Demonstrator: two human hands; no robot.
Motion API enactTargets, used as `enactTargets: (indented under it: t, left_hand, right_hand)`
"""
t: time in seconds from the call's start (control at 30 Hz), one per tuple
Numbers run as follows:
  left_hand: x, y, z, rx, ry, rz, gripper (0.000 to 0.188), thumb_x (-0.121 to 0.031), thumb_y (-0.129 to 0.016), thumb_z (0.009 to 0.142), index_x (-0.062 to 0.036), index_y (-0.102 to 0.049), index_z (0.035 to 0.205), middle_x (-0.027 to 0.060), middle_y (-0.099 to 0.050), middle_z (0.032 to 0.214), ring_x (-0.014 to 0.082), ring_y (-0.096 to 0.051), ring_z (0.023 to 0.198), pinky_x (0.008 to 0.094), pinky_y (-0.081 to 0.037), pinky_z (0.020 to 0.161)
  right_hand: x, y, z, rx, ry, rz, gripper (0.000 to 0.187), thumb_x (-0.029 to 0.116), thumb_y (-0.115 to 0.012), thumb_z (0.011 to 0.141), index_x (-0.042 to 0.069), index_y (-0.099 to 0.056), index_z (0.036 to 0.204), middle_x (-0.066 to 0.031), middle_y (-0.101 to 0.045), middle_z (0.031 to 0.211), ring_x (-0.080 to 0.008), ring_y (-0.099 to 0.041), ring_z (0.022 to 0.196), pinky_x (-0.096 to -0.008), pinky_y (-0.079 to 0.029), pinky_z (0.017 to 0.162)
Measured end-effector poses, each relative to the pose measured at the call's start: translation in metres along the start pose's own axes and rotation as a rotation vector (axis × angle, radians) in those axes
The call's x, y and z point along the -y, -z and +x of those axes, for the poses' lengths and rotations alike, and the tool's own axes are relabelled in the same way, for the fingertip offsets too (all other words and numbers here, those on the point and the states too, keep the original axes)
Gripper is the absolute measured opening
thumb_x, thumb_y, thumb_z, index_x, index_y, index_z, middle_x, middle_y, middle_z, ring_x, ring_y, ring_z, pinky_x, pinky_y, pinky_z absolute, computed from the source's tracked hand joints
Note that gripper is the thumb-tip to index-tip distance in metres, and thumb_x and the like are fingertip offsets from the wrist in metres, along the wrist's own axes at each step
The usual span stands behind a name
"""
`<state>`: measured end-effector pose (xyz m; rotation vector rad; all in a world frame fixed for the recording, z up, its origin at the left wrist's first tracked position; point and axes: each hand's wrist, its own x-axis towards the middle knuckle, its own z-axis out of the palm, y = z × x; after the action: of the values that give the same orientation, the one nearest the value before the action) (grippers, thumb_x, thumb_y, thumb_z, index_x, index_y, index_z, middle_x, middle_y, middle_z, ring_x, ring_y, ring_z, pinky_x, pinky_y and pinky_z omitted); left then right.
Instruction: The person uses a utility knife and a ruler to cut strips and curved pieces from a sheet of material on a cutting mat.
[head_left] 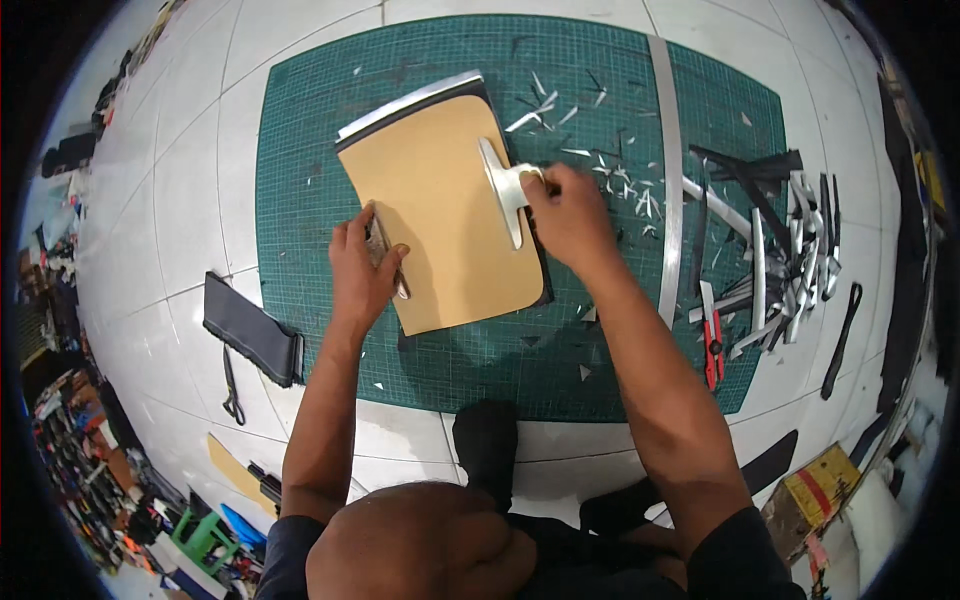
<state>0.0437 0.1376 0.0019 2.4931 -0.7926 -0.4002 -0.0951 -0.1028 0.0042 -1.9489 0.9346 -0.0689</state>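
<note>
A tan sheet (430, 200) with a rounded corner lies over black material (545, 285) on a green cutting mat (310, 130). Along its far edge runs a silver strip (410, 103). My right hand (570, 215) pinches the handle end of a white wide-jawed clip (505, 190), whose long bar rests across the sheet's right edge. At the left edge, my left hand (362, 270) closes round a narrow, shiny bar-shaped piece (377, 243), which looks like another wide clip. My palm and fingers hide part of it.
A metal ruler (665, 190) crosses the mat at right. Beyond it lie silver and black offcuts (800, 250) and a red cutter (712, 345). Small scraps (630, 185) dot the mat. A folded black piece (250, 330) and scissors (232, 395) are at left.
</note>
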Motion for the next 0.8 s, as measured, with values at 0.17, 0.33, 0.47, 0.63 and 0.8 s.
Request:
enactTargets:
  t: [0.17,0.33,0.47,0.63,0.8]
  left_hand:
    - [0.005,-0.005,-0.003,-0.032,-0.043,0.037,0.068,-0.012,-0.075,0.078,-0.0008,-0.043,0.137,0.0217,-0.049,0.123,0.0385,-0.047,0.113,0.0487,-0.039,0.098]
    - [0.008,-0.002,-0.002,-0.007,-0.028,0.025,0.069,-0.011,-0.075,0.079,-0.0011,-0.042,0.139,0.0225,-0.048,0.124,0.0396,-0.046,0.114,0.0493,-0.039,0.099]
    - [0.006,-0.007,-0.004,-0.024,-0.035,0.009,0.069,-0.011,-0.074,0.079,-0.0014,-0.042,0.139,0.0227,-0.047,0.125,0.0404,-0.045,0.114,0.0494,-0.039,0.099]
    - [0.005,-0.005,-0.002,-0.024,-0.034,0.022,0.07,-0.013,-0.076,0.078,-0.0022,-0.043,0.138,0.0203,-0.05,0.124,0.0389,-0.047,0.115,0.0483,-0.039,0.1]
    - [0.006,0.0,-0.003,-0.011,-0.011,0.019,0.07,-0.013,-0.076,0.078,-0.0017,-0.043,0.138,0.0202,-0.05,0.123,0.0378,-0.048,0.115,0.0474,-0.04,0.099]
  right_hand:
    - [0.0,0.0,0.008,-0.054,-0.285,0.304,0.045,0.035,-0.071,0.089,-0.005,-0.062,0.106,-0.0078,-0.064,0.096,-0.0154,-0.062,0.086,-0.0296,-0.052,0.069]
    - [-0.009,0.005,0.018,0.194,-0.222,0.312,0.042,0.034,-0.077,0.084,-0.002,-0.064,0.103,-0.0038,-0.062,0.087,-0.0112,-0.058,0.077,-0.0266,-0.051,0.067]
    - [-0.028,0.027,0.011,0.007,-0.247,0.454,0.042,0.033,-0.077,0.084,-0.002,-0.064,0.103,-0.0025,-0.061,0.085,-0.0105,-0.057,0.073,-0.0262,-0.051,0.067]
    - [-0.049,0.055,-0.015,-0.464,-0.126,0.141,0.045,0.032,-0.077,0.083,-0.001,-0.063,0.109,-0.0077,-0.062,0.093,-0.0164,-0.059,0.08,-0.0305,-0.052,0.072]
    - [-0.012,0.019,-0.053,-0.203,0.034,-0.07,0.05,0.029,-0.077,0.079,0.002,-0.06,0.117,-0.0154,-0.061,0.107,-0.0335,-0.062,0.098,-0.0445,-0.051,0.084]
